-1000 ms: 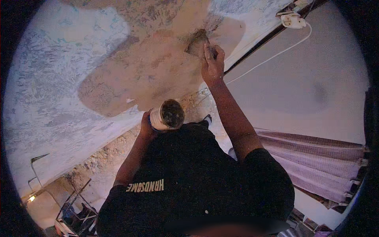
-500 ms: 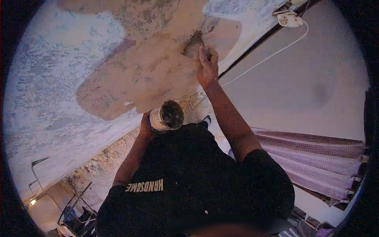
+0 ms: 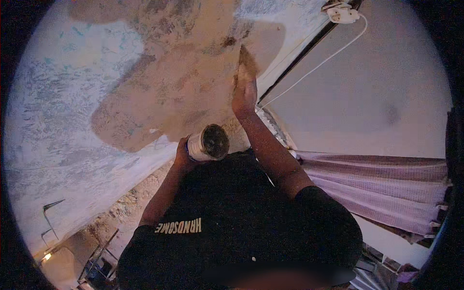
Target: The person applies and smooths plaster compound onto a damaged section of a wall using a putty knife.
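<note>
Nr. the wall's (image 3: 53, 145) R edge, your R hand (image 3: 245, 91) pinched a flat tool (image 3: 247, 60) over the brown patch (image 3: 169, 87), while your L hand (image 3: 181, 154) clasped a tub (image 3: 197, 149) before the wall's bottom edge, mouth tilted R, prob. for quick reach.

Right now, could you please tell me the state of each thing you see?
Tub: open, dark material inside, in the left hand
Flat tool: in the right hand, seen nearly edge-on
Wall patch: brown, unevenly coloured
Striped cloth: hanging in folds
Small light: lit
White socket block: cable attached
</note>
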